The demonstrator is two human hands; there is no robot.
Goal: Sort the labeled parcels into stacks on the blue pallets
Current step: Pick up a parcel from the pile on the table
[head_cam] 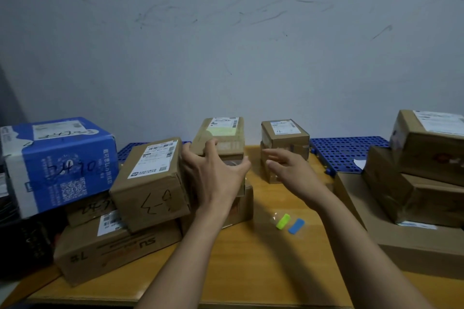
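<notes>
My left hand [213,170] is spread with fingers apart in front of a middle stack of brown parcels; its top box [221,133] carries a white label and a pale green patch. My right hand [291,170] is open too, held just before a small labeled brown box [285,133] marked "4" that sits on another small box. Neither hand holds anything. A brown parcel [153,183] with a shipping label tilts on the left pile. One blue pallet [349,152] shows at the back right, and another blue pallet [130,149] peeks out behind the left pile.
A blue-and-white carton [57,163] tops the left pile, above a flat brown box [113,248] marked "7#". At the right, brown parcels [426,158] are stacked on a large flat carton. A green tag [283,221] and a blue tag [296,226] lie on the wooden table [251,271].
</notes>
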